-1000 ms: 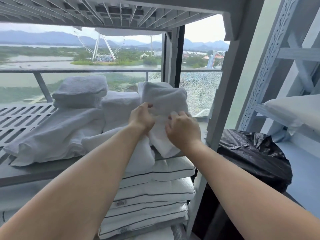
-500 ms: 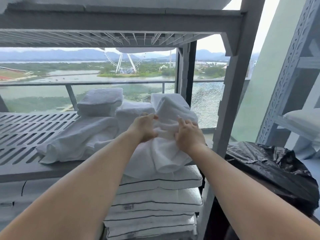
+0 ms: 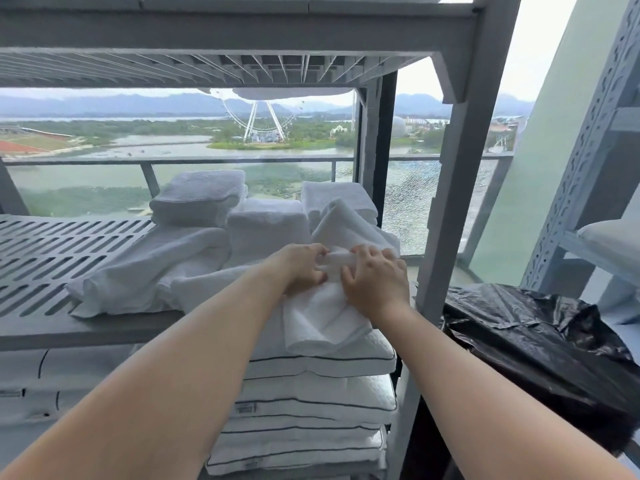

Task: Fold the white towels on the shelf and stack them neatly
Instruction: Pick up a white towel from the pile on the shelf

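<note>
Left hand [image 3: 304,268]: fingers curled, towel fold pinched. Right hand [image 3: 375,282] set just beside it at 3 o'clock, fingers bent over same towel [image 3: 323,317], cloth gripped, likely so edges are matched before next fold. Towel draped over front edge of shelf [image 3: 52,258], lower end hung toward pillows [image 3: 322,393] at 6 o'clock. Folded towels [image 3: 266,226] stacked at 12 o'clock. Loose towels [image 3: 138,268] heaped at 9 o'clock. Black bag [image 3: 536,341] seen at 3 o'clock.

Left hand [image 3: 301,268] and right hand [image 3: 375,285], both curled, on a white towel [image 3: 325,317] atop the shelf [image 3: 52,258]
</note>
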{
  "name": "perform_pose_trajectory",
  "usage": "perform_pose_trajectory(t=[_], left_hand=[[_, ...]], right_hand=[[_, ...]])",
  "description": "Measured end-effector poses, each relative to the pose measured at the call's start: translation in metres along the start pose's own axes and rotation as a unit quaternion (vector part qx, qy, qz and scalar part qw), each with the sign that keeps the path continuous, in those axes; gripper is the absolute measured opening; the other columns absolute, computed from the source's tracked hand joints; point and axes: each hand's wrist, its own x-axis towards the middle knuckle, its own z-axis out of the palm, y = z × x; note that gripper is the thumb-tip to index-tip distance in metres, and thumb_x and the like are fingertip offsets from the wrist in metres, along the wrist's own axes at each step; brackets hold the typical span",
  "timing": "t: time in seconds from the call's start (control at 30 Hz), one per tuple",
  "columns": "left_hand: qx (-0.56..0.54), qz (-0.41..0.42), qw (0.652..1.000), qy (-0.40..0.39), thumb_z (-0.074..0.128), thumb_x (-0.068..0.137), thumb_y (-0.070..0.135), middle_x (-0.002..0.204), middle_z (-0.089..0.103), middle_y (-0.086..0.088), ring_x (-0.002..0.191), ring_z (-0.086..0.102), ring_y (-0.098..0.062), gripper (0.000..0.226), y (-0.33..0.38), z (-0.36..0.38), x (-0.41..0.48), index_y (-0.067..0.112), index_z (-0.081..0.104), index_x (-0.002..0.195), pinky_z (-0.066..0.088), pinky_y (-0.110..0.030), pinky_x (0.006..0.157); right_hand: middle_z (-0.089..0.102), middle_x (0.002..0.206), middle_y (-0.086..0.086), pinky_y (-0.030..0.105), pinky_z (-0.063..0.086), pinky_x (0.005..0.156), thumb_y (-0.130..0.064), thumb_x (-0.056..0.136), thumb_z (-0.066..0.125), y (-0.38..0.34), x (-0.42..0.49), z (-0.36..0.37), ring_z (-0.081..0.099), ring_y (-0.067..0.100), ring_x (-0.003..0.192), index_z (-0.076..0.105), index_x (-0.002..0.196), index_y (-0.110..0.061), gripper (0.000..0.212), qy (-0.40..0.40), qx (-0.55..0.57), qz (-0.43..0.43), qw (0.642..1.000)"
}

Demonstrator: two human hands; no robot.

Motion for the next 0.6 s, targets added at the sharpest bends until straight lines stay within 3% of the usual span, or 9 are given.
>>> perform_pose_trajectory(t=[0.2, 0.43, 0.6], left_hand=[[-0.008, -0.019, 0.999, 0.042, 0.053, 0.100, 0.042, 0.144, 0.057, -0.006, 0.133, 0.051, -0.025, 0.049, -0.015, -0.005, -0.013, 0.022, 0.050, 0.144, 0.037, -0.032, 0.109], [0.089, -0.112, 0.988, 0.061, 0.028, 0.104, 0.052, 0.152, 0.046, -0.002, 0.138, 0.043, -0.025, 0.053, -0.063, -0.012, -0.050, 0.023, 0.050, 0.143, 0.036, -0.044, 0.112], [0.143, -0.169, 0.970, 0.104, 0.029, 0.104, 0.050, 0.147, 0.050, -0.005, 0.134, 0.046, -0.029, 0.051, -0.109, -0.028, -0.087, 0.019, 0.054, 0.136, 0.038, -0.045, 0.107]], right_hand=[[0.065, 0.118, 0.002, 0.046, 0.033, 0.100, -0.044, 0.094, 0.044, -0.011, 0.007, -0.005, 0.053, 0.028, 0.113, 0.058, 0.121, -0.021, 0.038, 0.046, -0.051, -0.066, 0.995], [0.061, 0.123, 0.004, 0.042, 0.033, 0.102, -0.046, 0.094, 0.050, -0.075, 0.007, 0.009, 0.052, 0.026, 0.118, 0.056, 0.129, -0.023, 0.042, 0.014, 0.041, -0.181, 0.983], [0.061, 0.123, 0.004, 0.042, 0.036, 0.105, -0.043, 0.095, 0.053, -0.132, 0.001, 0.020, 0.052, 0.026, 0.119, 0.060, 0.125, -0.023, 0.037, -0.005, 0.099, -0.215, 0.972]])
